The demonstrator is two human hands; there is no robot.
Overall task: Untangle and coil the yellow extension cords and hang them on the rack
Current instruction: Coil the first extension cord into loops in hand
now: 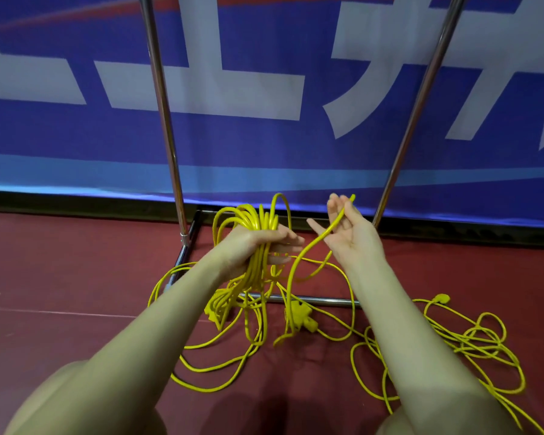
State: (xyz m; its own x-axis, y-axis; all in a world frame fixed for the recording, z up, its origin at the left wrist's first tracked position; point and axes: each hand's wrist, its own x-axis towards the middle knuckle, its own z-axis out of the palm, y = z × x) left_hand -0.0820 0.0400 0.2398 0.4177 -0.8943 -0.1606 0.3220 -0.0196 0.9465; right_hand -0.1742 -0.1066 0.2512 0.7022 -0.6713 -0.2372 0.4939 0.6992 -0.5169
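Partly hidden coil (258, 221) in left hand (258, 246) grip, right hand (349, 233) loose under strand (324, 233), rack (162, 98) top cropped.

The cords (258, 221) are bright yellow all along, and so are the plugs (305, 320) lying among them. The floor (60, 277) is dark red with a thin pale line across it. The rack poles (162, 98) are shiny silver metal. The banner (264, 142) behind is deep blue with large white characters, a lighter blue band low down and a red strip along the top.
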